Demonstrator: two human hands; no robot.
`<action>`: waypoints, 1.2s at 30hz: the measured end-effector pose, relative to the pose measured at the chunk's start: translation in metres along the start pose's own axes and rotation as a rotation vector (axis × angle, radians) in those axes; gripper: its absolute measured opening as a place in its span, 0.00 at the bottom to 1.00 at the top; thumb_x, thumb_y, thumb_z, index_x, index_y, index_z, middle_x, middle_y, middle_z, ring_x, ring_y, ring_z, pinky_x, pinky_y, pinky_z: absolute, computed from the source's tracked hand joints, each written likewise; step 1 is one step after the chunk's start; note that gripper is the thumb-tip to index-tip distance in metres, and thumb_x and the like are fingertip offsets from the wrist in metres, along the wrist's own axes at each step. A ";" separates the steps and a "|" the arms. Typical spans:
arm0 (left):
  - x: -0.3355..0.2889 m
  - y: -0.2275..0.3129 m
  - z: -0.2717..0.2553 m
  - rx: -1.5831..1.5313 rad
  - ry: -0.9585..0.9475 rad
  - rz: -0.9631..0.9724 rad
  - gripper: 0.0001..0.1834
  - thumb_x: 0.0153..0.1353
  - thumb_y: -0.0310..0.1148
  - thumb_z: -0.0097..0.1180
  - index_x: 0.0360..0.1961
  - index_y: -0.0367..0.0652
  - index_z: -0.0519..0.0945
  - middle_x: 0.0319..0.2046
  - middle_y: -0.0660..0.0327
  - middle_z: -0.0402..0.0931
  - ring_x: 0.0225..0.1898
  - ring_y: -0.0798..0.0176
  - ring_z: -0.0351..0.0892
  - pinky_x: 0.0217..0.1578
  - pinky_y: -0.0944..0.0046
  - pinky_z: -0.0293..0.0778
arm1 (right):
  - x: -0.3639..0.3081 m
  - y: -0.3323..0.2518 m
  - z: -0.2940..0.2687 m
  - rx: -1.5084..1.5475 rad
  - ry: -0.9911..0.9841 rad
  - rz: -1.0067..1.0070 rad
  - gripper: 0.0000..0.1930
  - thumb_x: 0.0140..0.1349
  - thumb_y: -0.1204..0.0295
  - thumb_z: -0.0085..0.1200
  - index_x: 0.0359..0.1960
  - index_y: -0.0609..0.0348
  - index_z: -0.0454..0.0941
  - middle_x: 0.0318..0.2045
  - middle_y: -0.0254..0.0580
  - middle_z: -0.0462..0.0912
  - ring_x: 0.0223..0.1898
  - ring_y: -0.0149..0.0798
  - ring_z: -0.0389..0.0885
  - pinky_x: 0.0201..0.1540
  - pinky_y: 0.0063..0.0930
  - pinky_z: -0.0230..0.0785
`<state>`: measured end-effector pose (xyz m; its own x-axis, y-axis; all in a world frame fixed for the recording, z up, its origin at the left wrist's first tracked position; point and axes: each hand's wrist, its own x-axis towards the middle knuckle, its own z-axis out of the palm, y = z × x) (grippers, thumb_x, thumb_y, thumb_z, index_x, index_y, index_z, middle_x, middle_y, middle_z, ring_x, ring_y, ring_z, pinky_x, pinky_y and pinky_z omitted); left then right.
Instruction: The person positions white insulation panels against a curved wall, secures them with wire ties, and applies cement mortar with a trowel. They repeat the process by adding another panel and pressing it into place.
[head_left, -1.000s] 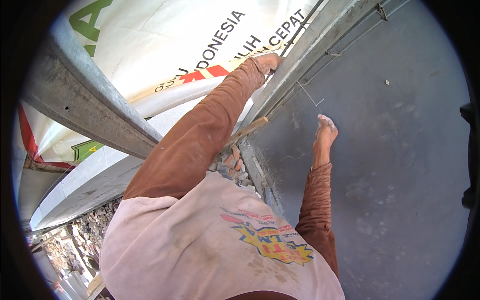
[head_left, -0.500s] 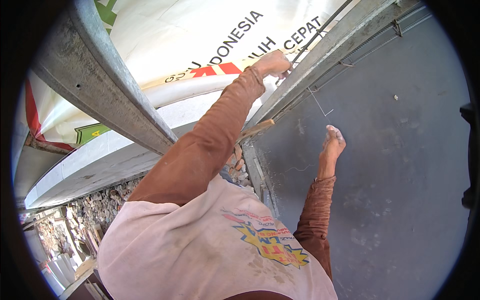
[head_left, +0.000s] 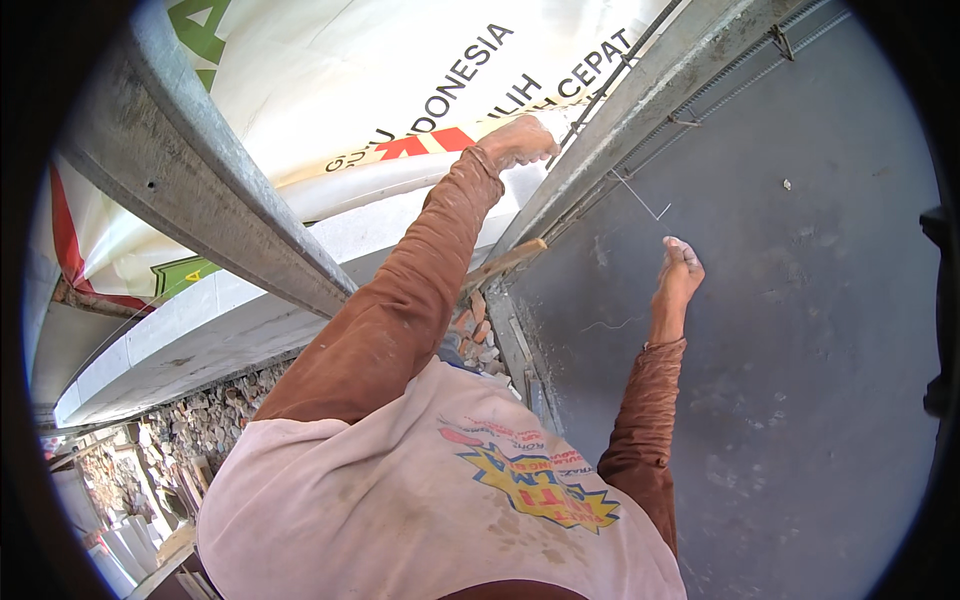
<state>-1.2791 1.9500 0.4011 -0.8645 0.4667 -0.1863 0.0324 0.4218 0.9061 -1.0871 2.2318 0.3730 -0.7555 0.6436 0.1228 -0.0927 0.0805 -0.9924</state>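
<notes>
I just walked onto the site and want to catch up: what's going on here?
A person is working with both bare hands around a grey beam. The left hand is curled beside it, on the banner side; whether it holds anything is unclear. The right hand, fingers bunched, is over the dark grey surface, near a bent wire's hooked end; its grip is too fine to tell.

A thin metal wire (head_left: 635, 195) slants toward the right hand (head_left: 681, 271), its near end bent sharply back.
</notes>
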 end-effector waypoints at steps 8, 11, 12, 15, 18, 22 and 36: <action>0.006 0.013 0.007 -0.039 -0.043 0.002 0.12 0.52 0.35 0.52 0.21 0.37 0.78 0.17 0.61 0.70 0.20 0.65 0.65 0.22 0.61 0.59 | 0.010 0.006 -0.006 -0.026 -0.018 -0.002 0.05 0.64 0.77 0.57 0.35 0.68 0.83 0.26 0.28 0.78 0.26 0.20 0.70 0.30 0.15 0.61; 0.026 0.010 0.013 0.009 -0.054 -0.012 0.14 0.53 0.37 0.52 0.21 0.37 0.78 0.18 0.61 0.70 0.20 0.66 0.65 0.22 0.60 0.59 | 0.013 0.011 -0.009 -0.029 -0.021 -0.004 0.06 0.64 0.77 0.57 0.36 0.69 0.82 0.30 0.33 0.82 0.30 0.24 0.76 0.35 0.16 0.68; 0.033 0.009 0.019 -0.045 -0.017 0.037 0.13 0.52 0.31 0.48 0.23 0.30 0.80 0.18 0.54 0.75 0.17 0.61 0.69 0.18 0.57 0.63 | 0.013 0.013 -0.010 -0.022 -0.019 -0.009 0.06 0.64 0.77 0.57 0.36 0.70 0.82 0.31 0.35 0.83 0.32 0.25 0.78 0.37 0.16 0.69; 0.052 -0.001 0.024 -0.022 -0.023 0.060 0.14 0.53 0.31 0.47 0.23 0.29 0.80 0.20 0.51 0.77 0.18 0.59 0.71 0.19 0.55 0.65 | 0.016 0.016 -0.010 -0.028 -0.015 0.004 0.06 0.64 0.77 0.57 0.37 0.70 0.82 0.33 0.38 0.84 0.34 0.28 0.80 0.40 0.18 0.72; 0.059 -0.008 0.026 -0.041 -0.042 0.095 0.15 0.53 0.32 0.46 0.23 0.29 0.80 0.20 0.50 0.77 0.20 0.57 0.73 0.21 0.54 0.65 | 0.019 0.016 -0.011 -0.037 -0.017 0.017 0.07 0.64 0.77 0.57 0.37 0.70 0.82 0.33 0.38 0.84 0.33 0.27 0.80 0.39 0.17 0.71; 0.057 -0.004 0.023 0.030 -0.059 0.102 0.16 0.57 0.36 0.51 0.26 0.31 0.82 0.22 0.53 0.77 0.22 0.59 0.72 0.23 0.55 0.65 | 0.023 0.014 -0.016 -0.061 -0.031 0.019 0.06 0.64 0.77 0.58 0.37 0.70 0.82 0.33 0.38 0.84 0.33 0.26 0.79 0.36 0.15 0.69; 0.081 -0.005 0.033 -0.229 -0.147 0.115 0.16 0.63 0.39 0.56 0.35 0.35 0.85 0.28 0.62 0.79 0.26 0.67 0.70 0.27 0.63 0.66 | 0.020 0.014 -0.012 -0.046 0.038 -0.065 0.06 0.63 0.77 0.58 0.36 0.69 0.83 0.30 0.34 0.83 0.29 0.22 0.75 0.33 0.14 0.65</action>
<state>-1.3327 2.0116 0.3690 -0.7794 0.6158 -0.1156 -0.0026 0.1814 0.9834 -1.0955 2.2550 0.3616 -0.7236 0.6642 0.1877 -0.1104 0.1571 -0.9814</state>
